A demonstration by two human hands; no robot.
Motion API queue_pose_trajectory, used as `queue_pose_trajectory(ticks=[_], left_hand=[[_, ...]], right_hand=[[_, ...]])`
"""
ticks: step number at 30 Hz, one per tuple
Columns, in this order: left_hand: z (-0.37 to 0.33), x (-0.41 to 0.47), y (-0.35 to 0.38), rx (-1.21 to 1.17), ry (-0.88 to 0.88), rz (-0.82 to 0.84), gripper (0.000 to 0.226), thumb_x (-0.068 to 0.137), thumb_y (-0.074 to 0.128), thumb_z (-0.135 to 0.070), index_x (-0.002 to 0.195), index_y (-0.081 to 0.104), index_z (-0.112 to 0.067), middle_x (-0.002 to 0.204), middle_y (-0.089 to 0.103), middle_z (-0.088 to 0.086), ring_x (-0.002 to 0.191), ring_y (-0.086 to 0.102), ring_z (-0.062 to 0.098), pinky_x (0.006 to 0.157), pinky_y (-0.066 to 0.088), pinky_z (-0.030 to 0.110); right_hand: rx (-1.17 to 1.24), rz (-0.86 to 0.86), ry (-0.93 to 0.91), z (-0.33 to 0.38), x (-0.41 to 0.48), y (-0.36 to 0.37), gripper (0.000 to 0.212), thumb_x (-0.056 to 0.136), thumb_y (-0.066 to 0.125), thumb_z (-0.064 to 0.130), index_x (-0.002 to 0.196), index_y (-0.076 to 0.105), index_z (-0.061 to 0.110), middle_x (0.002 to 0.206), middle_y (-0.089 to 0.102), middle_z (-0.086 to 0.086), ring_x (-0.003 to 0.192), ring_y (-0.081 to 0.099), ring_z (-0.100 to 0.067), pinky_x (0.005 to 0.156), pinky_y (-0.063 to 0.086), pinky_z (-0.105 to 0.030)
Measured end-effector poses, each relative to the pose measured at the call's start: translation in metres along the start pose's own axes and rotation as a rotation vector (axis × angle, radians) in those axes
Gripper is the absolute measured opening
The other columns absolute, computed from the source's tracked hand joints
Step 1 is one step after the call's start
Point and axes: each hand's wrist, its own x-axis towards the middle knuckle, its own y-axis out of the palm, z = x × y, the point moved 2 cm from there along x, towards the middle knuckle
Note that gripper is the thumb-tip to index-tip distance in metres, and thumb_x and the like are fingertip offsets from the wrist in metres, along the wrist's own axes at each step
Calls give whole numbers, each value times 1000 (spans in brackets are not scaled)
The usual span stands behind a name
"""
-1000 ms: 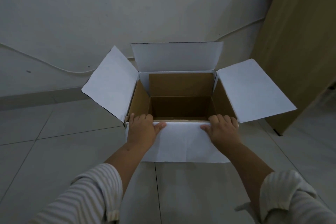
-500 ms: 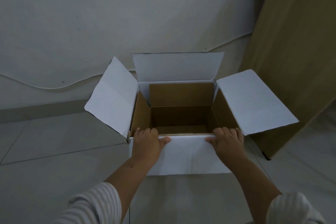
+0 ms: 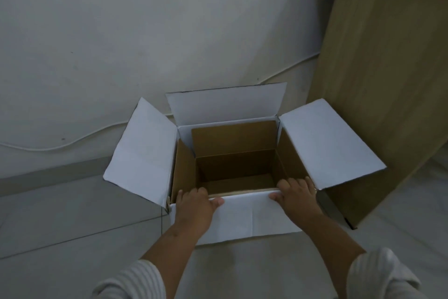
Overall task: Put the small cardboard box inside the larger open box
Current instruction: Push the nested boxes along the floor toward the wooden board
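A large white cardboard box [image 3: 322, 143] with a brown inside stands open on the tiled floor, its four flaps spread outward. The inside looks empty. My left hand [image 3: 195, 209] presses on the near flap at its left end, fingers curled over the box's near rim. At the flap's right end my right hand [image 3: 297, 195] holds the same way. The near flap [image 3: 244, 216] is folded down toward me. No small cardboard box is in view.
A white wall [image 3: 145, 32] rises just behind the box, with a thin cable [image 3: 72, 144] running along it. A tall wooden panel [image 3: 378, 68] leans or stands at the right, close to the box's right flap. Grey floor tiles [image 3: 60, 213] extend to the left.
The view has tilted and the box sits lower and further right in the frame. Both hands keep the same hold on the near flap.
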Motion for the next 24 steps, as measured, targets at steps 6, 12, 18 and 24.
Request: queue_pose_trajectory(ticks=[6, 12, 18, 24], left_hand=[[-8, 15, 2, -37, 47, -27, 50, 90, 41, -58, 109, 61, -16, 115, 64, 4, 114, 55, 22, 119, 16, 43], [-7, 24, 1, -32, 54, -42, 49, 89, 42, -59, 107, 61, -17, 113, 65, 1, 112, 56, 18, 120, 17, 42], [-15, 27, 7, -16, 33, -95, 47, 88, 44, -59, 105, 61, -19, 112, 65, -1, 111, 55, 17, 120, 18, 40], [-37, 39, 11, 10, 3, -124, 48, 88, 43, -60, 105, 61, -19, 112, 65, 0, 111, 55, 17, 119, 17, 40]], right_hand=[[-89, 42, 19, -5, 16, -8, 33, 93, 41, 44, 111, 53, 19, 115, 60, -7, 116, 48, -28, 113, 16, -49], [-113, 60, 47, -3, 19, -8, 31, 92, 41, 45, 109, 52, 22, 114, 59, -4, 116, 49, -26, 114, 15, -49], [-78, -94, -11, -20, 29, 4, 28, 86, 55, 44, 92, 62, 18, 93, 67, -7, 99, 59, -30, 109, 25, -54], [-127, -173, -92, -45, 48, 6, 39, 85, 41, 52, 87, 63, 19, 83, 67, -6, 87, 63, -30, 104, 32, -57]])
